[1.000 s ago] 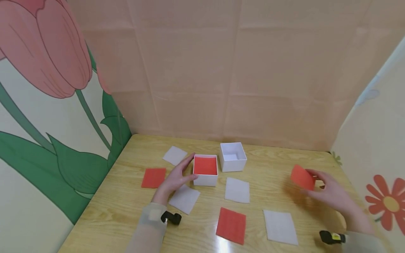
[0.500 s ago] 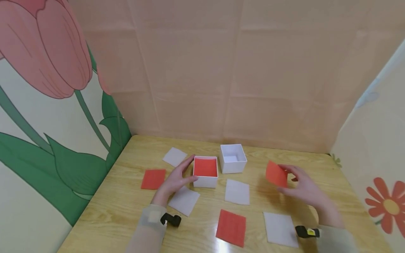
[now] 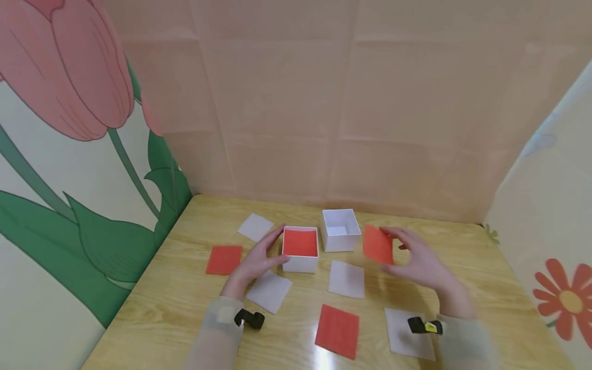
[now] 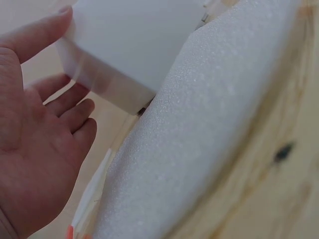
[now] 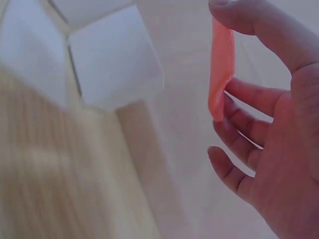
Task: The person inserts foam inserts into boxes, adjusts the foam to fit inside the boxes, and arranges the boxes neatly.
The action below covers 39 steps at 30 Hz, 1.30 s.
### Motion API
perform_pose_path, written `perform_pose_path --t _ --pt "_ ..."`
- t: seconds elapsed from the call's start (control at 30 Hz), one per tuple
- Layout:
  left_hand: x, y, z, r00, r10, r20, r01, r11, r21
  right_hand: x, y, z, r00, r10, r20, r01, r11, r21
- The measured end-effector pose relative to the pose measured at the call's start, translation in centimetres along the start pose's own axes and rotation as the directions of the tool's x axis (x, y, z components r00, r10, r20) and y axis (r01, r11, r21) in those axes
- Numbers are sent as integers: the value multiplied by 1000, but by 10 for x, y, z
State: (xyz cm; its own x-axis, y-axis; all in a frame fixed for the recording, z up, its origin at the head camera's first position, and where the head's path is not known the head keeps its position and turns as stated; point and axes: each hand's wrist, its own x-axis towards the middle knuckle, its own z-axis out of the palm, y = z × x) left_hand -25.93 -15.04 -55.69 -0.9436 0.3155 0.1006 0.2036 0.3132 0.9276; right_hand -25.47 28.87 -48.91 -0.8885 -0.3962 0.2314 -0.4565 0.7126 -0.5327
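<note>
My left hand [image 3: 276,247] rests against the left side of a white box [image 3: 300,263] lined with a red foam square [image 3: 300,242]. Its thumb touches the box's front corner, and in the left wrist view the fingers [image 4: 75,112] lie loosely apart from the box [image 4: 134,45]. My right hand [image 3: 395,247] pinches a red foam square [image 3: 378,245] upright above the table, just right of an empty white box [image 3: 340,229]. The right wrist view shows that square [image 5: 222,64] edge-on between thumb and fingers, with a white box [image 5: 114,59] beyond.
Loose foam squares lie on the wooden table [image 3: 481,277]: white ones [image 3: 255,226] [image 3: 270,291] [image 3: 347,278] [image 3: 403,336] and red ones [image 3: 224,259] [image 3: 337,329]. Paper walls enclose the table on the left, back and right.
My right hand has carried the red square leftward from the table's right side to beside the empty white box. The left hand has stayed at the red-lined box.
</note>
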Motion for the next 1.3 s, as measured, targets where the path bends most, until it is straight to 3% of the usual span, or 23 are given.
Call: perform_pose_path --t 0.4,0.77,0.93,1.1,1.3 --pt "-1 -1 -1 1000 -6 -7 6 1000 -16 43 -61 18 995 -86 58 83 995 56" --pt "-1 0 -2 1000 -3 9 3 1000 -5 78 -113 60 983 -147 111 141 988 59" --pt "-2 -2 0 1000 18 15 -17 1000 -26 84 -121 73 980 -180 86 176 983 54" --pt "-1 -4 1 997 71 18 -70 996 -51 85 -120 81 982 -162 92 160 987 26" --pt "0 -3 -3 998 58 14 -57 997 -52 91 -121 84 985 -147 87 149 989 -14"
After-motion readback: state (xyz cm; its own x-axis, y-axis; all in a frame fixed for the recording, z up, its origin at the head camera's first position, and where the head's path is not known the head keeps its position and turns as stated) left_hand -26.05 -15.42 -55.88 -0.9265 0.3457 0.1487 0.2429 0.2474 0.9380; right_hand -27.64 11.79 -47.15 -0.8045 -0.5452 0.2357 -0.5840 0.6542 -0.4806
